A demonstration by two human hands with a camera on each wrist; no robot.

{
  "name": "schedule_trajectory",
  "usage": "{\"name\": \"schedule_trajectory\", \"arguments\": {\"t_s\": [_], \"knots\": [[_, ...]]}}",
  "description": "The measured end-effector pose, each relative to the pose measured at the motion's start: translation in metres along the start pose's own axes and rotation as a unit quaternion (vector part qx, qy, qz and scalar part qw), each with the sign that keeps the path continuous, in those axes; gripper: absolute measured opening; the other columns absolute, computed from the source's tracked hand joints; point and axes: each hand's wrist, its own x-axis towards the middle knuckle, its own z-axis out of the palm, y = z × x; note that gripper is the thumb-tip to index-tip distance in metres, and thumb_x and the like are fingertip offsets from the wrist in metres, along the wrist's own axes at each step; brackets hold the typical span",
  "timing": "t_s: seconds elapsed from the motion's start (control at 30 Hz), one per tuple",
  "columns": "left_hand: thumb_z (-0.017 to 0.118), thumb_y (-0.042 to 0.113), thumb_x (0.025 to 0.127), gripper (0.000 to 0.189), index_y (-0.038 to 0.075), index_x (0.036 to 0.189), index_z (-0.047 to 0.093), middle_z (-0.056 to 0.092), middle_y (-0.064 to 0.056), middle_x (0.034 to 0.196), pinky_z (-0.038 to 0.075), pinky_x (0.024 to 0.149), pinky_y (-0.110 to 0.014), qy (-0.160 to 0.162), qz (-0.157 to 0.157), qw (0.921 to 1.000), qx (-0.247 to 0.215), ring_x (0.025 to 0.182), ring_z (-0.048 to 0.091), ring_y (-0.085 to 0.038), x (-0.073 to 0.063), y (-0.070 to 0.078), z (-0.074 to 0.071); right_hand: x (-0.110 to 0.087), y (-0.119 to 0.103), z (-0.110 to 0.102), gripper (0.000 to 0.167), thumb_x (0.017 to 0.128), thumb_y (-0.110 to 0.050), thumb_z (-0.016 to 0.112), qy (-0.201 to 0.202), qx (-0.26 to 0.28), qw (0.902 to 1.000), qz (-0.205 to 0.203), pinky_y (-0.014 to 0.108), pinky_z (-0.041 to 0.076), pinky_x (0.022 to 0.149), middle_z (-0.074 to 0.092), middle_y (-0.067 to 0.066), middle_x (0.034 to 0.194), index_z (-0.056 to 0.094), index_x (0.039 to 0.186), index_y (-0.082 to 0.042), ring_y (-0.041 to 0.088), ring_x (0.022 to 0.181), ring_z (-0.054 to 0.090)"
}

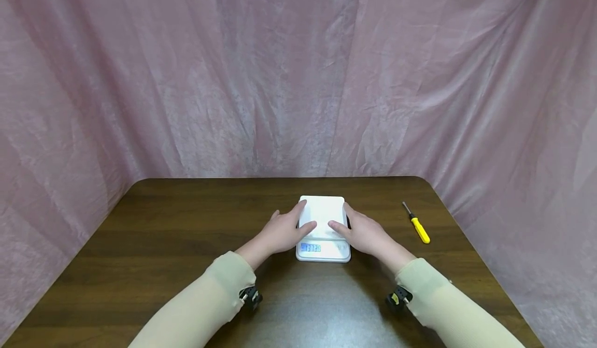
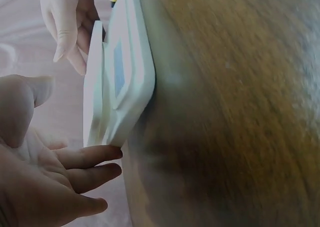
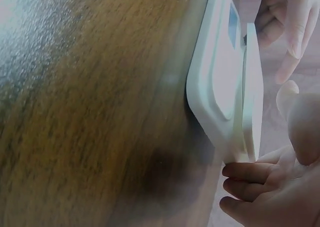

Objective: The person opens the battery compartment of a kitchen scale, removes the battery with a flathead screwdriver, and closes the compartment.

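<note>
A white digital kitchen scale (image 1: 323,249) lies on the wooden table, its square weighing plate (image 1: 322,216) toward the back and its lit blue display (image 1: 310,247) toward the front. On its left side is my left hand (image 1: 282,231), thumb over the plate and fingers extended along the edge. My right hand (image 1: 366,231) mirrors it on the right side, its thumb also above the plate. In the left wrist view, the left fingertips (image 2: 112,169) are right at the scale's side; the right wrist view shows the right fingertips (image 3: 232,169) likewise at the opposite side.
A screwdriver (image 1: 420,230) with a yellow handle lies to the right of the scale. The brown table (image 1: 163,234) extends around it, and a pink curtain (image 1: 280,78) hangs behind the far edge.
</note>
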Motion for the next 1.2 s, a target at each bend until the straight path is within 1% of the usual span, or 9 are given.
{"name": "schedule_trajectory", "arguments": {"t_s": [0.23,0.37,0.47,0.6,0.8,0.87,0.97,1.07,1.2], "knots": [[0.06,0.048,0.114,0.082,0.004,0.175,0.026,0.052,-0.021,0.165,0.019,0.13,-0.068,0.029,-0.003,0.9984,-0.048,0.149,0.055,-0.039,-0.001,0.001,-0.005,-0.006,-0.002,-0.01,0.095,0.113,-0.057,0.057,0.017,0.023,0.9995,-0.01,0.066,0.041,0.12,0.037,0.032,0.17,0.019,0.173,0.007,0.049,0.153,0.045],[0.062,0.048,0.113,0.084,0.008,0.176,0.024,0.06,-0.021,0.158,0.036,0.125,-0.064,0.049,-0.007,0.9957,-0.078,0.146,0.056,-0.042,-0.001,0.002,-0.011,-0.007,-0.005,-0.016,0.099,0.112,-0.061,0.057,0.032,0.038,0.9987,-0.012,0.067,0.039,0.122,0.034,0.031,0.172,0.016,0.174,0.004,0.05,0.155,0.041],[0.064,0.048,0.112,0.086,0.01,0.177,0.022,0.057,-0.021,0.161,0.045,0.118,-0.063,0.062,-0.006,0.9935,-0.095,0.146,0.056,-0.044,-0.002,0.004,-0.016,-0.007,-0.007,-0.02,0.101,0.111,-0.062,0.059,0.048,0.049,0.9975,-0.019,0.066,0.038,0.123,0.031,0.029,0.175,0.014,0.175,0.002,0.049,0.157,0.039],[0.064,0.047,0.111,0.088,0.01,0.177,0.02,0.049,-0.021,0.167,0.044,0.118,-0.064,0.082,-0.001,0.9913,-0.103,0.147,0.054,-0.045,-0.001,0.007,-0.019,-0.008,-0.009,-0.023,0.103,0.11,-0.062,0.06,0.065,0.059,0.9956,-0.031,0.065,0.036,0.124,0.03,0.025,0.176,0.012,0.176,0.0,0.046,0.159,0.036],[0.069,0.041,0.111,0.089,0.014,0.178,0.016,0.062,-0.022,0.155,0.055,0.108,-0.058,0.111,0.014,0.9855,-0.128,0.135,0.066,-0.039,0.001,0.01,-0.022,-0.009,-0.013,-0.028,0.102,0.11,-0.061,0.062,0.095,0.072,0.992,-0.041,0.066,0.036,0.124,0.037,0.025,0.173,0.014,0.176,-0.001,0.045,0.159,0.037],[0.07,0.039,0.11,0.09,0.014,0.178,0.016,0.061,-0.023,0.155,0.055,0.107,-0.057,0.117,0.019,0.9832,-0.139,0.137,0.065,-0.038,0.001,0.011,-0.024,-0.009,-0.014,-0.031,0.101,0.11,-0.06,0.062,0.104,0.077,0.9906,-0.045,0.066,0.037,0.123,0.039,0.025,0.172,0.014,0.176,-0.001,0.045,0.159,0.038],[0.071,0.038,0.109,0.091,0.013,0.178,0.016,0.057,-0.023,0.16,0.052,0.112,-0.06,0.125,0.024,0.981,-0.147,0.143,0.06,-0.039,0.002,0.012,-0.027,-0.01,-0.016,-0.033,0.101,0.109,-0.06,0.063,0.112,0.087,0.9889,-0.046,0.067,0.037,0.122,0.041,0.024,0.172,0.013,0.177,-0.003,0.044,0.158,0.039],[0.072,0.039,0.109,0.093,0.012,0.178,0.016,0.052,-0.022,0.165,0.047,0.116,-0.062,0.132,0.026,0.9809,-0.14,0.149,0.054,-0.04,0.003,0.012,-0.028,-0.01,-0.017,-0.035,0.101,0.109,-0.059,0.063,0.117,0.094,0.9876,-0.048,0.069,0.038,0.121,0.042,0.023,0.172,0.011,0.177,-0.004,0.045,0.157,0.04],[0.073,0.039,0.108,0.095,0.011,0.178,0.016,0.051,-0.024,0.163,0.046,0.116,-0.063,0.138,0.023,0.9816,-0.13,0.149,0.053,-0.041,0.004,0.011,-0.028,-0.011,-0.018,-0.036,0.101,0.109,-0.06,0.064,0.122,0.102,0.986,-0.05,0.069,0.038,0.121,0.043,0.021,0.172,0.012,0.178,-0.007,0.046,0.157,0.041]]}}
